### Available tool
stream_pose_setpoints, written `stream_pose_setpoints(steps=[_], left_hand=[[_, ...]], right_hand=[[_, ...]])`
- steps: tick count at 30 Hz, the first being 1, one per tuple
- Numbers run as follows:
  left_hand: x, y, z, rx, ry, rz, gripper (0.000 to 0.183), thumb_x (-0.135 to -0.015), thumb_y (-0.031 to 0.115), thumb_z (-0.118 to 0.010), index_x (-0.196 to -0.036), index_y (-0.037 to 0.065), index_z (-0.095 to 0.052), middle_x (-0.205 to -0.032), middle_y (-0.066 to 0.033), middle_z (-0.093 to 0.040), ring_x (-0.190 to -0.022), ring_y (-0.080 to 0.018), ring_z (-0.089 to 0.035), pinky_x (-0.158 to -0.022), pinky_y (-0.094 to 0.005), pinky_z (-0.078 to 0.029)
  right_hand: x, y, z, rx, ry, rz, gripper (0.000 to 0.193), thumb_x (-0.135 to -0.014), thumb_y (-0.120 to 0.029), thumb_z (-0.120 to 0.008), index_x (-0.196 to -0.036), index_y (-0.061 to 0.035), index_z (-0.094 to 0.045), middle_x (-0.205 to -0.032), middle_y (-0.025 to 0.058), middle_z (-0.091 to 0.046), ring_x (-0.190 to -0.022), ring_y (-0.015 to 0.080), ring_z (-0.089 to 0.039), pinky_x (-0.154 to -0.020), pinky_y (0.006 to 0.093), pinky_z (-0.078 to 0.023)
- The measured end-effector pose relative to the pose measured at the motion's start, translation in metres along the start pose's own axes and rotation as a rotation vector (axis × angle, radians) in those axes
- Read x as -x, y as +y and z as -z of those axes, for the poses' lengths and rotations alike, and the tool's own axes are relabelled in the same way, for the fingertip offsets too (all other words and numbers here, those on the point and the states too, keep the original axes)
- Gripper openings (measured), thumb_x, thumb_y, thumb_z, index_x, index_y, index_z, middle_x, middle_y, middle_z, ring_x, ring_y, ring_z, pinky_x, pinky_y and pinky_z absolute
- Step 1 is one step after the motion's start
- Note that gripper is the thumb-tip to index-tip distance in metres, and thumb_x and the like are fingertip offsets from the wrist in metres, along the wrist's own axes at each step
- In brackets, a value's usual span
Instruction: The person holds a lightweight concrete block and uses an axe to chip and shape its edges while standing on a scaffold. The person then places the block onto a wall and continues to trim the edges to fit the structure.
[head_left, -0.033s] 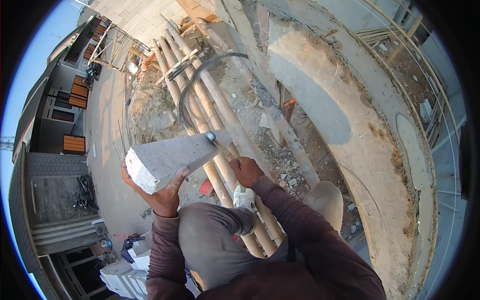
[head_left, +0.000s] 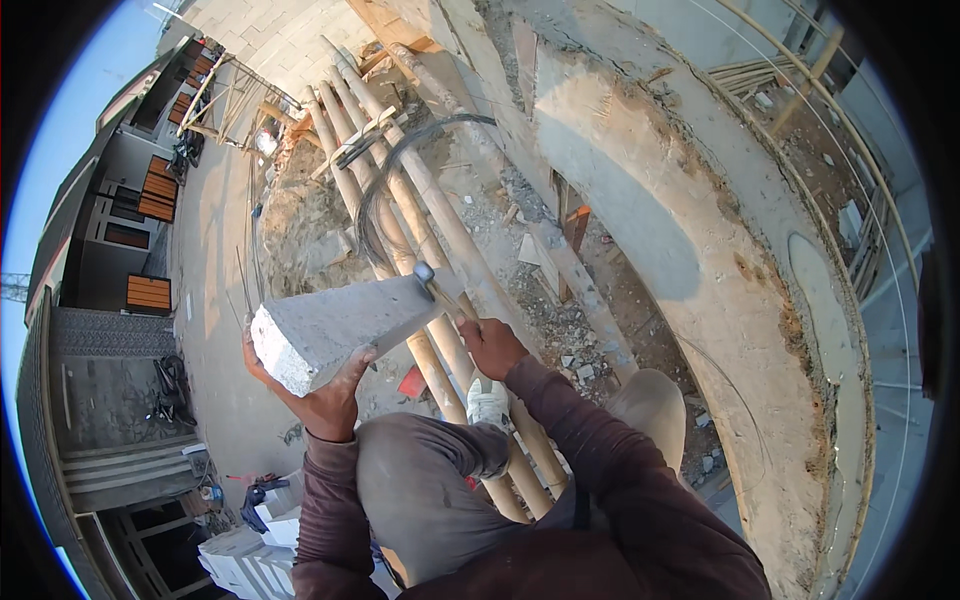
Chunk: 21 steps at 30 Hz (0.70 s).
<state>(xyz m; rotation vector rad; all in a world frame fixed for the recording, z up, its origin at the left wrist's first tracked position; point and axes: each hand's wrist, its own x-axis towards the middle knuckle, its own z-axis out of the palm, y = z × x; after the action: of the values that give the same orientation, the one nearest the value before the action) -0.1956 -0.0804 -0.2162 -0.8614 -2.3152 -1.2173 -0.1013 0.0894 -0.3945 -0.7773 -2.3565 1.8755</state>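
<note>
My left hand (head_left: 328, 402) is closed around the near end of a long grey concrete block (head_left: 345, 318), its thumb pressed along the near side. The block's rough, pale broken end faces left. My right hand (head_left: 494, 347) grips the handle of a hammer (head_left: 425, 273). The rounded metal hammer head is at the block's right end; whether it touches the block I cannot tell. Both hands are in front of my bent knees, high above the ground.
Bamboo poles (head_left: 440, 215) run beneath me, with a white shoe (head_left: 488, 402) on them. Dark cable (head_left: 372, 200) loops over the poles. A thick plastered wall (head_left: 720, 330) stands at the right. Pale blocks (head_left: 245, 560) are stacked at lower left. Rubble (head_left: 580, 365) covers the ground below.
The hammer head has shifted slightly right, toward the block's right edge. The block and my left hand have barely moved.
</note>
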Motion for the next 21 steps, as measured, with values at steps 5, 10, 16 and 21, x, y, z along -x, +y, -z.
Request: stream_pose_setpoints(steps=[5,10,16,21], left_hand=[[-0.002,-0.001,0.0,0.072,0.022,0.042,0.132,-0.055,0.043,-0.097,-0.149,0.001,-0.015,-0.142,-0.0169,-0.031,-0.132,-0.0301,-0.039,-0.11,-0.0447,-0.036],[-0.001,-0.003,-0.007,0.099,0.006,0.004,0.133,-0.055,0.044,-0.097,-0.15,0.001,-0.014,-0.145,-0.0183,-0.028,-0.135,-0.0309,-0.037,-0.111,-0.0448,-0.037],[-0.014,0.004,-0.01,0.255,-0.016,0.05,0.133,-0.056,0.048,-0.095,-0.15,-0.001,-0.015,-0.14,-0.0198,-0.038,-0.129,-0.0315,-0.046,-0.108,-0.0434,-0.04],[-0.055,-0.002,-0.028,0.079,-0.028,-0.061,0.119,-0.062,0.048,-0.092,-0.146,-0.004,-0.026,-0.134,-0.0215,-0.046,-0.122,-0.0321,-0.053,-0.104,-0.0407,-0.043]], right_hand=[[0.033,-0.048,0.018,-0.243,0.158,0.274,0.056,-0.105,-0.043,-0.042,-0.076,0.0031,-0.058,-0.062,0.0167,-0.055,-0.058,0.0279,-0.053,-0.061,0.0412,-0.044],[0.007,-0.01,0.019,0.027,-0.038,-0.03,0.058,-0.104,-0.044,-0.041,-0.084,0.0048,-0.065,-0.078,0.0253,-0.066,-0.078,0.0431,-0.066,-0.07,0.0469,-0.05],[0.051,-0.08,0.044,-0.36,0.015,0.287,0.055,-0.106,-0.044,-0.039,-0.079,0.0001,-0.059,-0.055,0.0057,-0.049,-0.054,0.0159,-0.052,-0.056,0.0326,-0.042],[0.022,-0.002,0.027,-0.061,-0.012,0.11,0.051,-0.104,-0.041,-0.047,-0.081,0.0029,-0.059,-0.057,0.0115,-0.052,-0.058,0.0252,-0.059,-0.056,0.0387,-0.045]])
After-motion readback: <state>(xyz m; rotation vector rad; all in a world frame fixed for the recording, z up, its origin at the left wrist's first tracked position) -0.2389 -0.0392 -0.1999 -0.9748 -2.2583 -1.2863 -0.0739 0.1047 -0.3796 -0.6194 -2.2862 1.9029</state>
